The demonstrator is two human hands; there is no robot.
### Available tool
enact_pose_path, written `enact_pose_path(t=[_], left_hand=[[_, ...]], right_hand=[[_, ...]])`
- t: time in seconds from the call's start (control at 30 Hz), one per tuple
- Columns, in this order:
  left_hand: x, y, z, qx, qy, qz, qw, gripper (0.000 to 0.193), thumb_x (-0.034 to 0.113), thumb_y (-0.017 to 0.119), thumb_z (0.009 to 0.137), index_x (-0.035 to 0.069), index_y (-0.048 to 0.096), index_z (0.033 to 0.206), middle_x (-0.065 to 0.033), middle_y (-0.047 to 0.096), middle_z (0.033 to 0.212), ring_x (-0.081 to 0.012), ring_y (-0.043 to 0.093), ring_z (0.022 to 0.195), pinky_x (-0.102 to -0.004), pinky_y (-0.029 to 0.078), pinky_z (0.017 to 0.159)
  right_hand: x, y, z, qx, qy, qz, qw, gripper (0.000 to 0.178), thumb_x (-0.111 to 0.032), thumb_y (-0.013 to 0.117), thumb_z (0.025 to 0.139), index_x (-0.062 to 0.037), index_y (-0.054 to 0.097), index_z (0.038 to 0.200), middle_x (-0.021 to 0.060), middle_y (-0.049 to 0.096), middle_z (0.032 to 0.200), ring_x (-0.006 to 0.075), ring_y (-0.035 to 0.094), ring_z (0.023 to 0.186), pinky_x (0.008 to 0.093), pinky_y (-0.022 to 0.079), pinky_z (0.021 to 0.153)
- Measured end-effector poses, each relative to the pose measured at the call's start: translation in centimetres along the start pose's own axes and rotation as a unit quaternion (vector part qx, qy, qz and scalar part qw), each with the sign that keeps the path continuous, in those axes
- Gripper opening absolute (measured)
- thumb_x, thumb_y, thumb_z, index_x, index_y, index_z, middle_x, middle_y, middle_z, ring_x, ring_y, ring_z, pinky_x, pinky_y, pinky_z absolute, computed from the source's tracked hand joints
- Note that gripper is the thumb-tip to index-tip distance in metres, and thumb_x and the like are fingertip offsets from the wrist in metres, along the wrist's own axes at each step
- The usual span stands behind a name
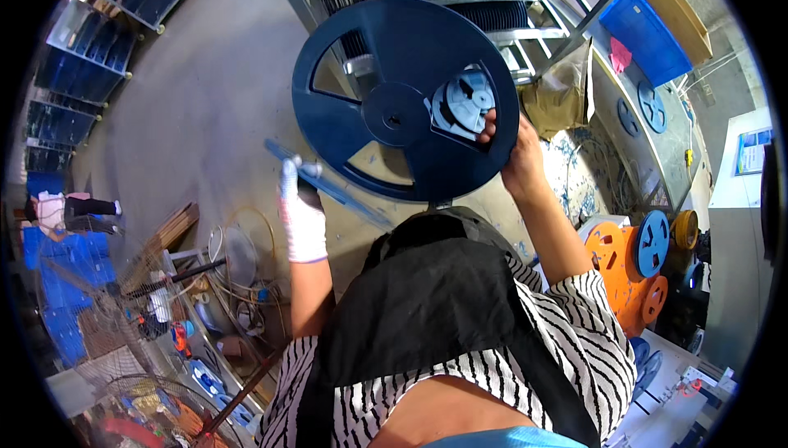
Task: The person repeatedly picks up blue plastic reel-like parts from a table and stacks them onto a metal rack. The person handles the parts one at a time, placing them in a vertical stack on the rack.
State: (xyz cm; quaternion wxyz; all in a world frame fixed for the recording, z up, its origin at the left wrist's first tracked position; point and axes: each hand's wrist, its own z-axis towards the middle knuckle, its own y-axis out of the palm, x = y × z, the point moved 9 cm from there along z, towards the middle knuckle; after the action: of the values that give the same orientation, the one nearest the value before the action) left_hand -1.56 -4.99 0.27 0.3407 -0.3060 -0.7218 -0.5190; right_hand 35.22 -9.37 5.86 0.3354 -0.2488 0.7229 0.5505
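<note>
My right hand (519,160), bare, grips the rim of a large dark blue plastic reel (394,45). Its fingers curl through one of the reel's wedge-shaped windows. The reel is tilted with its flat face toward me, its hub in the middle. A smaller light blue round part (469,103) shows through that same window; whether it touches the reel I cannot tell. My left hand (302,218), in a white glove with bluish fingertips, is to the lower left of the reel, apart from it. Its fingers are closed beside a long translucent blue strip (349,199); what they hold is unclear.
A metal rack (525,36) full of dark discs stands ahead. On the right are a bench with a blue bin (644,33), a brown sack (558,103) and an orange reel (609,255). Wire mesh (107,325) and clutter lie at the lower left.
</note>
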Motion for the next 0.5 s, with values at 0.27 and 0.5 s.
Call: enact_pose_path(t=[0.27, 0.5], left_hand=[[2.1, -3.5, 0.3, 0.156, 0.090, 0.107, 0.978, 0.030, 0.032, 0.066, 0.085, 0.008, 0.058, 0.099, -0.0035, 0.059, 0.077, -0.0146, 0.055, 0.076, -0.0310, 0.047, 0.074], [0.3, -2.2, 1.1, 0.155, 0.061, 0.045, 0.985, 0.030, 0.034, 0.061, 0.090, 0.006, 0.058, 0.102, -0.0044, 0.060, 0.081, -0.0167, 0.057, 0.078, -0.0323, 0.047, 0.075]], right_hand=[[1.7, -2.6, 6.6, 0.046, 0.083, 0.147, 0.985, 0.014, -0.018, 0.050, 0.091, -0.0065, 0.055, 0.097, -0.0028, 0.047, 0.067, 0.0126, 0.051, 0.063, 0.0311, 0.046, 0.083], [0.3, -3.1, 11.4, 0.028, 0.117, 0.162, 0.980, 0.014, -0.017, 0.050, 0.091, -0.0056, 0.056, 0.099, -0.0028, 0.048, 0.068, 0.0129, 0.051, 0.063, 0.0325, 0.046, 0.084]])
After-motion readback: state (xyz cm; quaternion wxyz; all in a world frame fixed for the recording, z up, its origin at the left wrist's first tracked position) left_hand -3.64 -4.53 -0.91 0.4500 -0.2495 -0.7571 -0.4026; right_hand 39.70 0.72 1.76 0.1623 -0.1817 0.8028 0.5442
